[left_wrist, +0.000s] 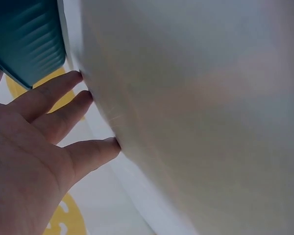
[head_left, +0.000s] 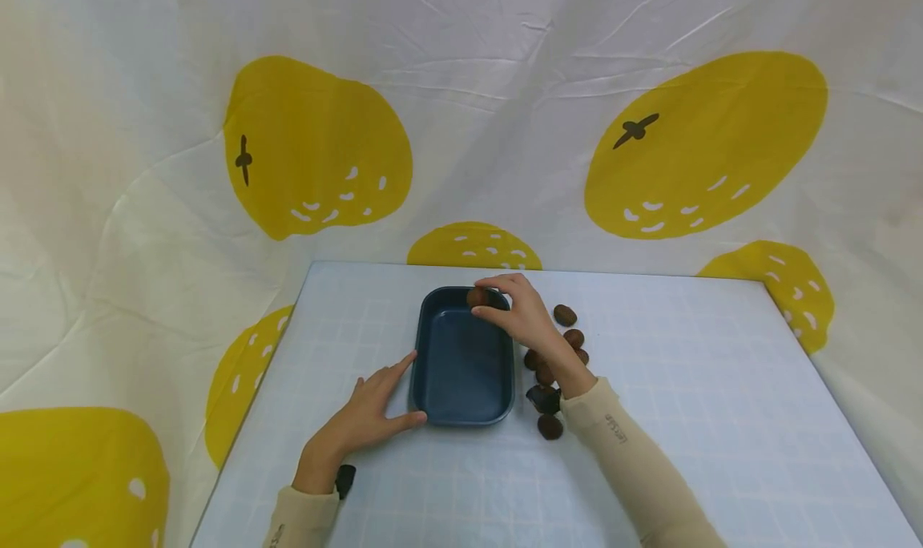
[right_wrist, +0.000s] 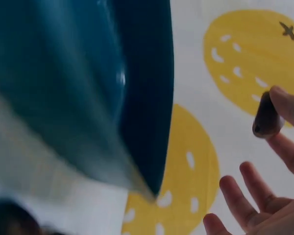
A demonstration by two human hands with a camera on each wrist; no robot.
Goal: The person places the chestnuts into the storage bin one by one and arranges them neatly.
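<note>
A deep blue rectangular dish [head_left: 463,420] with rounded corners stands on the table. My right hand [head_left: 525,312] is over its far right corner. Between thumb and forefinger it pinches a small brown nut-like piece [right_wrist: 268,117], also visible in the head view above the dish's far end; its exact kind is unclear. My left hand [head_left: 371,412] lies at the dish's left side with fingers spread and straight, one fingertip at the rim. In the left wrist view, the fingertips [left_wrist: 83,98] rest on the tabletop beside the dish. The visible dish floor holds nothing.
Several similar brown pieces [head_left: 565,316] lie in a loose column right of the dish, partly hidden by my right forearm. A pale checked cloth [head_left: 692,388] covers the table. Behind hangs a white curtain [head_left: 497,147] with yellow fruit prints.
</note>
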